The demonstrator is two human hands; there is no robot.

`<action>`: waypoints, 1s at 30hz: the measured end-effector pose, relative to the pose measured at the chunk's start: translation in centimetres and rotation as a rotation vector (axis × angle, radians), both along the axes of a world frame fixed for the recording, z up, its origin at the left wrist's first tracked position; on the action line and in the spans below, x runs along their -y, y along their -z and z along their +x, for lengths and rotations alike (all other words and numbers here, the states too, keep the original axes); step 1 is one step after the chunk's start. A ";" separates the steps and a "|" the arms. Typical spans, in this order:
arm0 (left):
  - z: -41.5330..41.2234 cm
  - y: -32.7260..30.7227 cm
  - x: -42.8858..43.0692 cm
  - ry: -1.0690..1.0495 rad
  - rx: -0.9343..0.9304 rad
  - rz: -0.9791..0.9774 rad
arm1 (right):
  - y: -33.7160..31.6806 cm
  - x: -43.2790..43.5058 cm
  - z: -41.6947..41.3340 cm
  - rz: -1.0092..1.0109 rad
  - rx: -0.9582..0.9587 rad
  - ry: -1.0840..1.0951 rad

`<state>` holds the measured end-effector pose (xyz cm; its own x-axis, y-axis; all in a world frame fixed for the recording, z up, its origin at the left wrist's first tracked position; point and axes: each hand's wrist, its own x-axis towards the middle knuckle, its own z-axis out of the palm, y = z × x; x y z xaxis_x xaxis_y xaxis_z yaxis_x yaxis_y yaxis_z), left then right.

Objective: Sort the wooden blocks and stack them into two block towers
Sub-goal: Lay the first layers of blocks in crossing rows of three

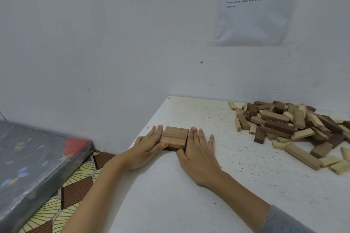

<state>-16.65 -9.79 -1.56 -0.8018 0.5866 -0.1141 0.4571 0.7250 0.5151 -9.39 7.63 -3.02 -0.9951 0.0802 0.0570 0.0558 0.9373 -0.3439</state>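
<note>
Hands flanking a low stack of wooden blocks point(175, 137) on a white, speckled counter point(170, 195). The stack sits close to the counter's left edge. Its top layer is three mid-brown blocks lying side by side, and a darker layer shows beneath at the near edge.

Left hand point(149, 145): fingers straight and together, laid against the stack's left side, with the thumb reaching across the near face.

Right hand point(198, 149): palm down on the counter, fingers straight and slightly spread, its inner edge against the stack's right side and the thumb at the near right corner. Both hands are flat and unclenched, pressing rather than gripping.

A loose pile of blocks point(295, 125) in pale, mid-brown and dark wood lies far right by the wall point(94, 43), well apart from the stack, with strays spilling toward the near right.

A printed sheet point(255, 15) hangs on the wall above the pile.

Left of the counter and lower down are a dark plastic-wrapped slab point(34, 157) with a red patch and a patterned floor covering point(75, 191) in brown and yellow.
</note>
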 end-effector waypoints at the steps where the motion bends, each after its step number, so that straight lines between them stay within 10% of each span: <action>1: 0.1 -0.2 0.1 0.007 0.016 0.029 | 0.0 -0.1 0.0 -0.037 -0.015 0.006; 11: 1.7 -2.0 -1.4 -0.145 -0.172 0.620 | -2.1 -3.5 3.0 -0.463 -0.281 0.043; 22: 5.7 -2.8 -14.3 0.344 -0.291 0.367 | -3.2 -16.8 9.1 -0.354 -0.529 0.309; 30: 4.2 -1.7 -22.5 0.281 -0.257 0.457 | -2.0 -22.4 11.1 -0.543 -0.605 0.487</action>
<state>-12.41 12.75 0.11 -0.5772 0.7245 0.3769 0.7508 0.2892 0.5939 1.76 30.08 -0.97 -0.6595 0.6456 0.3850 0.0680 0.5614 -0.8248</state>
